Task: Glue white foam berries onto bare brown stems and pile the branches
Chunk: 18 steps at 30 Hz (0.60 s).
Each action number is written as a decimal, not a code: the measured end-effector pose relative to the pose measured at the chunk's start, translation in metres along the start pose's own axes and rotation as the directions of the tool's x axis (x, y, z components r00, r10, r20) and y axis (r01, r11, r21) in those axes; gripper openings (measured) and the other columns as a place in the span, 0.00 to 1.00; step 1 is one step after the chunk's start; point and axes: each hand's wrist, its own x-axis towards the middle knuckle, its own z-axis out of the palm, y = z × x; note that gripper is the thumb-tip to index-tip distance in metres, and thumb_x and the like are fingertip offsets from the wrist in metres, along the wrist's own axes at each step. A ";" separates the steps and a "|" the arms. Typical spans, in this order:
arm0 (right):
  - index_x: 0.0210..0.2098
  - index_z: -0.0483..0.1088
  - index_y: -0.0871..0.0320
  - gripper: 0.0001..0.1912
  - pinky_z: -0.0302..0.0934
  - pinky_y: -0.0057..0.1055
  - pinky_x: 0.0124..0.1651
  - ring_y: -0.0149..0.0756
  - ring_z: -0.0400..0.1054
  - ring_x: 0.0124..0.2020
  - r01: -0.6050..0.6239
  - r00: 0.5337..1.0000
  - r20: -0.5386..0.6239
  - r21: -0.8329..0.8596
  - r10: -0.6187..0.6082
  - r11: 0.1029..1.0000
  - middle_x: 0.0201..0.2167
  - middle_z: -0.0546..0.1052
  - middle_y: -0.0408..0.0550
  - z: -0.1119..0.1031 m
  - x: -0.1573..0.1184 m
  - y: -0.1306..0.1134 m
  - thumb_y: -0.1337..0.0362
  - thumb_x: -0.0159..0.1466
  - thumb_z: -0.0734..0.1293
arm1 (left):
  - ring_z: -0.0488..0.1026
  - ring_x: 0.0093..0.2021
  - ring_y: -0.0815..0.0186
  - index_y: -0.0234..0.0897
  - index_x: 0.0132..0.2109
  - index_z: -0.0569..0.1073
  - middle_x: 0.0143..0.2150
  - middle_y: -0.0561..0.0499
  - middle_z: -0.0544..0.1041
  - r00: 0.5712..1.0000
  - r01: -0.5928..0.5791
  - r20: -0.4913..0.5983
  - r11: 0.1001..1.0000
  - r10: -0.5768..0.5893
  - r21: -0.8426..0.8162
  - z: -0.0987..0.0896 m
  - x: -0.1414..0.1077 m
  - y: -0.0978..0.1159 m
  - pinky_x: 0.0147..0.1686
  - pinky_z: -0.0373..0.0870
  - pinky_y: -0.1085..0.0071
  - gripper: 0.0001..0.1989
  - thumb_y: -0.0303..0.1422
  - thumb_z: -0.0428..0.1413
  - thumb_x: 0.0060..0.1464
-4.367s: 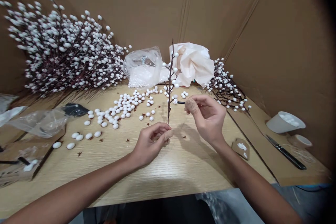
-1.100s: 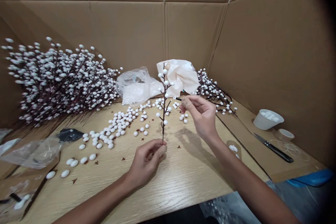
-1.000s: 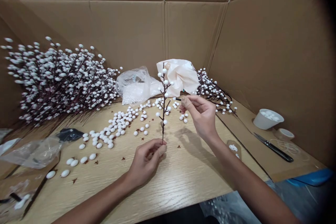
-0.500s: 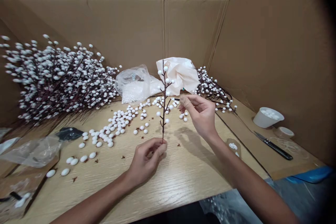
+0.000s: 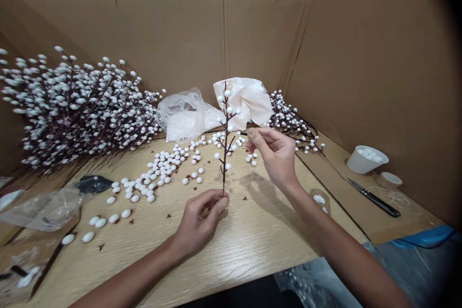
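Upright in the middle of the head view stands a dark brown artificial berry branch [image 5: 225, 154], with several white berries and some bare side twigs. My left hand [image 5: 202, 216] is closed on its lower stem, thumb against fingers, just above the table. My right hand [image 5: 277, 154] pinches a short, thin black stick [image 5: 244, 134] with a whitish tip. The tip is close to a bare side twig on the branch's right; I cannot tell whether they touch. Loose white berries [image 5: 162, 168] lie scattered on the wooden table [image 5: 231, 260] behind and left of my left hand.
A large pile of berry branches [image 5: 83, 106] lies at back left, a smaller one [image 5: 288, 118] at back right. Between them sit a clear plastic bag [image 5: 184, 118] and pale crumpled paper [image 5: 249, 96]. On the right are a white cup [image 5: 364, 161] and black-handled scissors or snips [image 5: 377, 199].
The black stick's tip has drawn slightly right, away from the side twig. My left hand still holds the branch in place. The whole view has shifted a little.
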 end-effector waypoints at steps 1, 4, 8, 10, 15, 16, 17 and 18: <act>0.29 0.74 0.61 0.07 0.63 0.23 0.24 0.25 0.67 0.20 0.000 1.000 -0.006 -0.003 0.000 1.000 0.20 0.75 0.42 0.000 0.000 0.000 0.63 0.57 0.69 | 0.71 0.32 0.70 0.33 0.41 0.73 0.34 0.49 0.75 1.000 -0.001 0.000 1.000 0.001 0.001 0.000 0.000 0.000 0.31 0.68 0.76 0.10 0.36 0.53 0.58; 0.29 0.73 0.60 0.07 0.64 0.24 0.24 0.25 0.67 0.21 0.005 0.999 -0.040 -0.008 -0.006 1.000 0.20 0.75 0.41 0.001 0.001 0.000 0.62 0.57 0.69 | 0.70 0.31 0.70 0.33 0.41 0.73 0.33 0.49 0.75 1.000 0.000 0.001 1.000 0.000 -0.010 -0.001 0.000 0.000 0.30 0.68 0.76 0.11 0.36 0.53 0.58; 0.30 0.73 0.60 0.06 0.65 0.24 0.27 0.26 0.68 0.23 0.042 0.992 -0.120 0.000 -0.042 0.999 0.22 0.76 0.41 -0.001 0.003 0.001 0.62 0.57 0.69 | 0.69 0.30 0.70 0.33 0.41 0.72 0.32 0.49 0.73 1.000 0.018 0.004 0.999 -0.018 -0.036 -0.001 0.000 0.000 0.30 0.68 0.76 0.11 0.37 0.53 0.58; 0.31 0.73 0.59 0.07 0.65 0.25 0.27 0.26 0.69 0.23 0.064 0.984 -0.164 0.011 -0.062 0.998 0.23 0.76 0.42 -0.003 0.005 0.002 0.62 0.57 0.69 | 0.68 0.29 0.71 0.33 0.41 0.72 0.31 0.50 0.72 1.000 0.021 0.014 0.999 -0.021 -0.036 0.000 0.000 0.001 0.29 0.67 0.76 0.11 0.37 0.53 0.58; 0.33 0.72 0.59 0.06 0.66 0.26 0.29 0.27 0.70 0.25 0.156 0.958 -0.248 0.027 -0.145 0.987 0.25 0.76 0.42 -0.008 0.010 0.005 0.62 0.57 0.69 | 0.69 0.29 0.71 0.32 0.40 0.72 0.30 0.50 0.72 1.000 0.018 0.022 0.999 -0.018 -0.032 0.001 -0.001 0.005 0.29 0.68 0.77 0.11 0.37 0.52 0.58; 0.33 0.72 0.58 0.06 0.66 0.26 0.29 0.27 0.70 0.25 0.177 0.951 -0.261 0.023 -0.165 0.984 0.25 0.76 0.42 -0.009 0.011 0.004 0.62 0.57 0.69 | 0.69 0.29 0.71 0.32 0.40 0.72 0.30 0.50 0.73 1.000 0.014 0.024 1.000 -0.013 -0.023 0.001 -0.001 0.006 0.29 0.68 0.77 0.11 0.37 0.53 0.57; 0.33 0.72 0.58 0.06 0.67 0.26 0.30 0.27 0.70 0.25 0.193 0.946 -0.270 0.014 -0.182 0.981 0.26 0.76 0.42 -0.009 0.011 0.003 0.62 0.58 0.69 | 0.69 0.29 0.71 0.32 0.40 0.72 0.31 0.49 0.73 1.000 0.011 0.028 1.000 -0.011 -0.014 0.001 -0.001 0.006 0.28 0.68 0.77 0.11 0.37 0.53 0.57; 0.33 0.71 0.58 0.06 0.67 0.27 0.30 0.27 0.70 0.25 0.203 0.942 -0.274 0.000 -0.195 0.979 0.26 0.76 0.42 -0.008 0.012 0.003 0.62 0.58 0.69 | 0.69 0.28 0.71 0.32 0.40 0.73 0.31 0.49 0.73 0.999 0.008 0.034 1.000 -0.007 -0.010 0.001 0.000 0.007 0.28 0.68 0.77 0.11 0.37 0.53 0.57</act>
